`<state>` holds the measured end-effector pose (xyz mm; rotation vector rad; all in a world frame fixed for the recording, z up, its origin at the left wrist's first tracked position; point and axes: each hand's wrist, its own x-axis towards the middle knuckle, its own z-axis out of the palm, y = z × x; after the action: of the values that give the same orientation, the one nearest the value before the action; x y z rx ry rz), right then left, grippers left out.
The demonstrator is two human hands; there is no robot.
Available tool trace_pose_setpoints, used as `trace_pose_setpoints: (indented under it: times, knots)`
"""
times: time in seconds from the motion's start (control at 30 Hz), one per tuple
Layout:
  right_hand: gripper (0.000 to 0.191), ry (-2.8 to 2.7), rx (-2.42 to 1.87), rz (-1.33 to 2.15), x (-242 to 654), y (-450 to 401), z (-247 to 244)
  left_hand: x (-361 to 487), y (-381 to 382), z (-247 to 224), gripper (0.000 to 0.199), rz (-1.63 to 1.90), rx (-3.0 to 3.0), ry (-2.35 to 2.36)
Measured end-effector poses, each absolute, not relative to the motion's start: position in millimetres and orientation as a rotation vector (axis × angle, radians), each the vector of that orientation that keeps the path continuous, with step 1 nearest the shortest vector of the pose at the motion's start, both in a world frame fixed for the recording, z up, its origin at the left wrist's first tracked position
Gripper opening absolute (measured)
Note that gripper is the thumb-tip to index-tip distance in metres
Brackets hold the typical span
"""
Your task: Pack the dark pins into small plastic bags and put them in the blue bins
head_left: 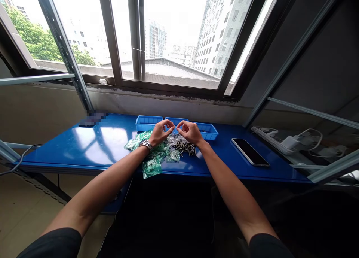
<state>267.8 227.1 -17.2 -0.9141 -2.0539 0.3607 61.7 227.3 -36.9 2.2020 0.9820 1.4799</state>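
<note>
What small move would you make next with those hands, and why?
I'd probably lower the fingertips of the left hand and right hand into the blue tray. They're pinched together right at its edge, above the loose metal pins on the table. Whether they hold a pin is too small to tell.

Two hands [175,132], three blue plastic trays [146,124], one smartphone [249,152], one wristwatch [146,145], one power strip [269,140], one pile of metal pins [185,148]; green bags [151,168] uncountable.
</note>
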Motion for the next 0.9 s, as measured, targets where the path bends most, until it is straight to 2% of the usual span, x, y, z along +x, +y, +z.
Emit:
trace_pose_setpoints:
  times: [0.27,0.67,0.9]
  knots:
    - [0.024,-2.042,-0.855,0.347,262,220,-14,63,223,-36,0.02,1.375,2.33,0.912]
    - [0.025,-2.112,-0.889,0.487,268,232,-21,62,226,-37,0.021,1.486,2.172,0.907]
    - [0.026,-2.065,-0.907,0.433,270,231,-19,62,225,-35,0.022,1.483,2.18,0.939]
